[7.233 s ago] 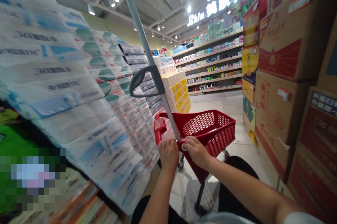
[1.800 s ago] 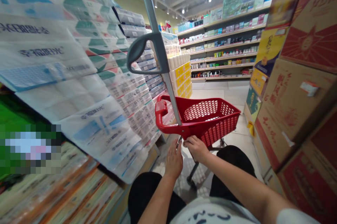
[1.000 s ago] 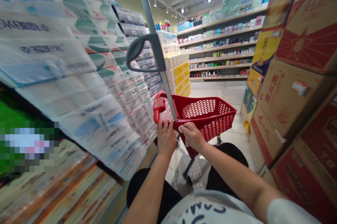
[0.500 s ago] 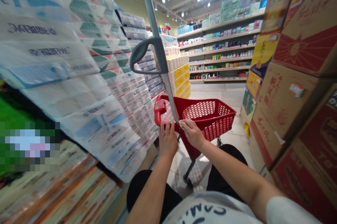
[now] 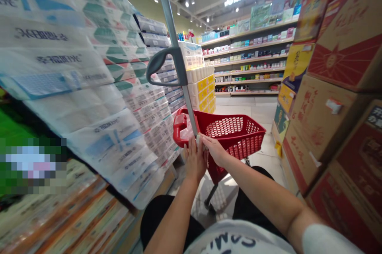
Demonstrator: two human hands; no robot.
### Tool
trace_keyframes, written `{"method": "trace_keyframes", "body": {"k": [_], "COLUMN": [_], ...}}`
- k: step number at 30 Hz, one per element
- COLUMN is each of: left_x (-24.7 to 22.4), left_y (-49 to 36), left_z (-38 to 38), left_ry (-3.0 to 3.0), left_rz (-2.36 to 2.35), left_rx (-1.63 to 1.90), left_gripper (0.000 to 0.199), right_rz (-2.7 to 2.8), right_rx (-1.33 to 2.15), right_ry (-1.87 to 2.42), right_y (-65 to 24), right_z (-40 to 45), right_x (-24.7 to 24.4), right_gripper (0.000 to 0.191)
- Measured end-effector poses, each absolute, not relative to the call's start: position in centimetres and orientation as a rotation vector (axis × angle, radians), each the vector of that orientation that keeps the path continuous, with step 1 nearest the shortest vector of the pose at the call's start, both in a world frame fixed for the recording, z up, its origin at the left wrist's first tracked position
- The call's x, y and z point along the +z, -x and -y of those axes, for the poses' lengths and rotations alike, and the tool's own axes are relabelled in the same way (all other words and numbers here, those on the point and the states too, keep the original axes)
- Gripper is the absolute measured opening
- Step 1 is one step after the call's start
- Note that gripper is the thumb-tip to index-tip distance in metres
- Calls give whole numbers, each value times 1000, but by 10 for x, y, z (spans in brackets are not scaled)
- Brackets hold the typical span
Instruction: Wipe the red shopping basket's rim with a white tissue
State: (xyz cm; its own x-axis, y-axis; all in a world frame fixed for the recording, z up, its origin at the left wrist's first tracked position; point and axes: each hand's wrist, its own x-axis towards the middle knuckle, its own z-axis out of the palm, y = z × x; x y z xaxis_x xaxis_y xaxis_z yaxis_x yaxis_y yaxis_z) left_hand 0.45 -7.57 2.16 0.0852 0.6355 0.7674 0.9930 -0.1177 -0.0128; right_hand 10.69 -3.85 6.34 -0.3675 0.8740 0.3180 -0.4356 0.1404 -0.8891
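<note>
- The left hand (image 5: 194, 159) is resting at the near edge of the cart, its fingers (image 5: 191, 148) pointing upward just below the red grip (image 5: 180, 130).
- The right hand (image 5: 215, 151) is reaching in from the right, its fingertips meeting a small white item (image 5: 198, 140) at the foot of the pole.
- The hands are staying close together around the foot of the pole, almost touching. I cannot tell whether they are clamped on the white item.
- The red plastic shopping cart (image 5: 246, 147) is standing on the tile floor (image 5: 241, 105) just in front of the person, its mesh basket pointing forward down the aisle, with its long axis running away from the person.
- The grey metal pole (image 5: 168, 15) is rising from the cart's near rim, tilted up and toward the upper left, with a curved grey handle (image 5: 162, 65) partway along it.
- Stacked packs of toilet rolls (image 5: 89, 107) are lining the left side, just beside the cart.
- Printed cardboard cartons (image 5: 328, 121) are standing on the right, well apart from the cart.
- Stocked shelves (image 5: 244, 67) are running along the far end of the aisle.
</note>
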Motion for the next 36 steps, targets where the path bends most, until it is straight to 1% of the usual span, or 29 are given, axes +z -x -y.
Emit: {"method": "trace_keyframes", "body": {"k": [3, 5, 8, 9, 11, 13, 16, 18, 21, 24, 26, 29, 33, 36], "left_x": [23, 28, 34, 36, 36, 34, 34, 41, 65, 98, 116, 129, 126, 110], "left_y": [-1, 4, 12, 15, 21, 25, 27, 27, 29, 32, 32, 34, 43, 53], "left_z": [68, 64, 60, 59, 59, 60, 62, 63, 62, 58, 52, 42, 33, 34], "left_ry": [1709, 1672, 1676, 1686, 1707, 1736, 1754, 1733, 1661, 1603, 1547, 1601, 1616, 1670], "left_rz": [1676, 1724, 1757, 1764, 1773, 1762, 1750, 1742, 1666, 1554, 1550, 1652, 1710, 1656], "left_rx": [-815, -791, -721, -696, -664, -660, -748, -886, -1144, -1316, -1309, -1137, -1038, -1013], "left_gripper": [54, 53, 54, 55, 56, 56, 55, 52, 44, 47, 51, 57, 61, 64], "right_rz": [1539, 1746, 2009, 2110, 2267, 2298, 2269, 2286, 2364, 2453, 2474, 2452, 2416, 2398], "right_rx": [1402, 1145, 578, 455, 318, 219, 134, 134, 166, 121, 68, 21, -12, -5], "right_ry": [431, 526, 872, 992, 1145, 1193, 1228, 1231, 1213, 1180, 1237, 1347, 1345, 1316], "right_y": [-113, -121, -142, -149, -161, -167, -164, -162, -163, -166, -163, -153, -139, -137], "right_z": [31, 19, -4, -11, -21, -27, -30, -28, -24, -18, -14, -10, -8, -8], "right_x": [65, 63, 53, 48, 37, 27, 21, 20, 21, 23, 24, 22, 18, 14], "right_gripper": [48, 43, 38, 37, 36, 32, 27, 28, 31, 30, 29, 24, 25, 21]}}
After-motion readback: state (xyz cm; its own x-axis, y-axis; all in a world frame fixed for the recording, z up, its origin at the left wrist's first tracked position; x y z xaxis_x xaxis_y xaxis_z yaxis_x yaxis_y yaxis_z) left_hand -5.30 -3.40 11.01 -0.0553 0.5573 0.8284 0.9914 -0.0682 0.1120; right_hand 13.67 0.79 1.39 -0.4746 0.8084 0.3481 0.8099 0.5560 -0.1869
